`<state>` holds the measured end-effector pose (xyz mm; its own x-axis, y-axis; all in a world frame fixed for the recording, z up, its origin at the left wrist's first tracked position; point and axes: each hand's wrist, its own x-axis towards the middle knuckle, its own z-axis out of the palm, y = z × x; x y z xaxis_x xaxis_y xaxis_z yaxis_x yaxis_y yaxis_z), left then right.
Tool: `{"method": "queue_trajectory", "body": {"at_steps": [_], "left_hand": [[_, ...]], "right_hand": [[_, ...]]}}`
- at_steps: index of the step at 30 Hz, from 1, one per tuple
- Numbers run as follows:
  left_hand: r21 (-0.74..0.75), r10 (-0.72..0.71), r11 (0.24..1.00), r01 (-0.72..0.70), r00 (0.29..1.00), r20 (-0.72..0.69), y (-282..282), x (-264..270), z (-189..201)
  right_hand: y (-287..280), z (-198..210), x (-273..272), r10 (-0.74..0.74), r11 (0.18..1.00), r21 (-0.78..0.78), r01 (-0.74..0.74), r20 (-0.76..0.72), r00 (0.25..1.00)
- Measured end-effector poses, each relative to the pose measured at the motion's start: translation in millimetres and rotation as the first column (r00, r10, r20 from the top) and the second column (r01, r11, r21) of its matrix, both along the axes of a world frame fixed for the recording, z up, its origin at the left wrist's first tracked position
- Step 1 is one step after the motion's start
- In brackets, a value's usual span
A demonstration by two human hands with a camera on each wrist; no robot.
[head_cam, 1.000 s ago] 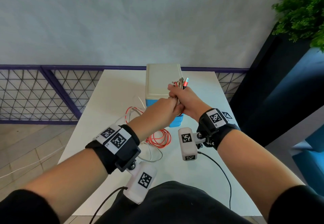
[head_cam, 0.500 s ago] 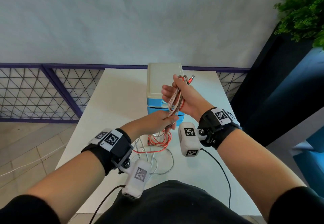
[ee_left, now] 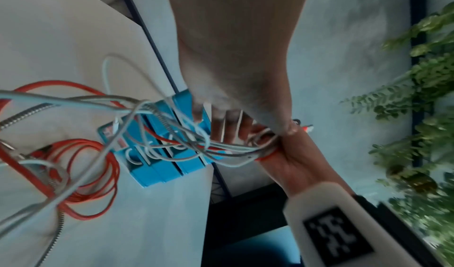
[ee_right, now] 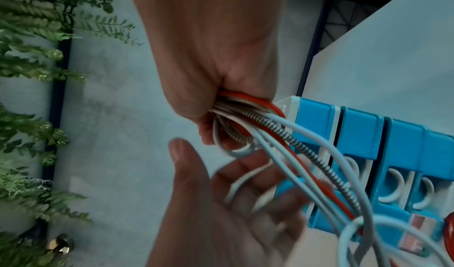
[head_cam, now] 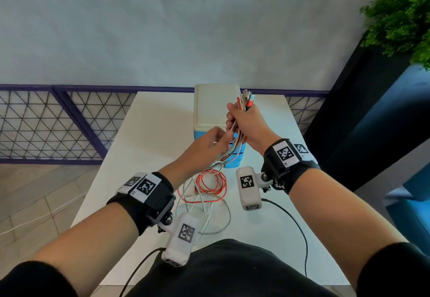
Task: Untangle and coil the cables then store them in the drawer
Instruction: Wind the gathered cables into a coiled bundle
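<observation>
My right hand (head_cam: 249, 124) grips a bundle of cables (head_cam: 237, 139) in a fist above the table, and the plug ends (head_cam: 246, 97) stick out above it. Red, white and silver braided strands (ee_right: 245, 111) leave the fist downward. Just below it, my left hand (head_cam: 209, 143) reaches in with straight fingers (ee_right: 248, 176), and a white strand lies across them. The rest of the cables hang to the table as a loose tangle, with a red coil (head_cam: 213, 183) among white and braided loops. The blue drawer unit (head_cam: 214, 103) stands behind the hands, its drawers (ee_right: 356, 135) closed.
The white table (head_cam: 151, 133) ends near my body and at a purple mesh railing (head_cam: 58, 122) to the left. A dark cabinet (head_cam: 372, 110) and a green plant (head_cam: 400, 12) stand to the right. Black wrist-camera cords trail over the table's near edge.
My left hand slid down the cables away from the right fist, then rose again to just below it. The right hand lifted the bundle slightly.
</observation>
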<state>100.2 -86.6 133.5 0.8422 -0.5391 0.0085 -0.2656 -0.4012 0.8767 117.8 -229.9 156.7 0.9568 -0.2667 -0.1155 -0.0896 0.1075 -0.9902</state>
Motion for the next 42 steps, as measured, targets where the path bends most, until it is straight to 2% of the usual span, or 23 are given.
{"method": "queue_trajectory", "body": {"at_steps": [1,3,6,11,13,15,16,18,20,22,25,27,30,32,35,42], "left_hand": [[-0.019,0.055,0.998,-0.053,0.993,0.107,-2.4,1.7,1.9],[-0.011,0.074,0.997,-0.074,0.966,0.247,-5.8,4.6,4.9],[0.044,0.079,0.994,-0.095,0.953,0.291,-6.5,8.0,5.1],[0.115,0.058,0.988,-0.104,0.934,0.351,-9.3,5.0,-3.9],[0.095,0.077,0.989,-0.111,0.949,0.307,-11.2,5.1,-1.4],[0.051,0.086,0.994,-0.094,0.986,0.146,-12.6,6.5,1.8],[0.007,0.078,0.997,-0.078,0.997,0.020,-12.7,7.3,3.0],[-0.089,0.015,0.995,-0.038,0.970,-0.241,-10.6,7.2,6.9],[-0.099,-0.070,0.994,0.038,0.936,-0.345,-6.4,9.2,9.7],[-0.011,-0.072,0.997,0.072,0.940,-0.334,-2.2,13.5,9.8],[-0.008,-0.044,0.999,0.043,0.953,-0.301,1.3,20.7,4.5],[-0.063,-0.048,0.997,0.032,0.959,-0.279,0.3,20.6,0.4],[-0.180,-0.143,0.980,0.088,0.935,-0.325,-6.6,11.5,1.9],[-0.159,-0.196,0.976,0.152,0.928,-0.316,-11.9,5.2,6.0],[-0.076,-0.171,0.985,0.158,0.958,-0.231,-22.4,0.4,9.5],[-0.164,-0.082,0.985,0.046,0.972,-0.221,-30.4,1.7,7.7]], "right_hand": [[1.7,0.1,-0.6,0.000,1.000,-0.018,0.000,0.005,1.000],[2.6,1.1,-1.9,0.000,1.000,-0.020,0.000,0.006,1.000],[1.8,3.9,-1.9,-0.010,0.996,0.090,0.007,0.030,0.999],[0.9,6.4,-2.0,-0.009,0.993,0.122,-0.001,0.079,0.997],[0.1,5.5,-2.5,0.019,0.986,0.161,-0.033,0.085,0.996],[-2.0,5.1,-4.2,0.061,0.969,0.235,-0.081,0.090,0.994],[-3.6,5.1,-5.0,0.082,0.956,0.274,-0.106,0.098,0.992],[-5.7,5.5,-6.9,0.127,0.922,0.352,-0.161,0.118,0.985],[-5.9,5.3,-9.1,0.165,0.887,0.416,-0.202,0.124,0.978],[-5.3,5.2,-11.1,0.181,0.854,0.474,-0.216,0.119,0.976],[-1.5,7.5,-13.0,0.143,0.810,0.560,-0.176,0.103,0.984],[1.3,7.1,-11.6,0.097,0.823,0.553,-0.131,0.090,0.991],[4.8,6.1,-9.1,0.035,0.861,0.503,-0.069,0.076,0.996],[6.8,6.4,-8.6,0.002,0.892,0.450,-0.030,0.062,0.998],[8.9,5.0,-8.0,-0.021,0.922,0.386,-0.011,0.078,0.997],[5.5,0.8,-7.2,-0.037,0.908,0.419,-0.018,0.121,0.992]]}}
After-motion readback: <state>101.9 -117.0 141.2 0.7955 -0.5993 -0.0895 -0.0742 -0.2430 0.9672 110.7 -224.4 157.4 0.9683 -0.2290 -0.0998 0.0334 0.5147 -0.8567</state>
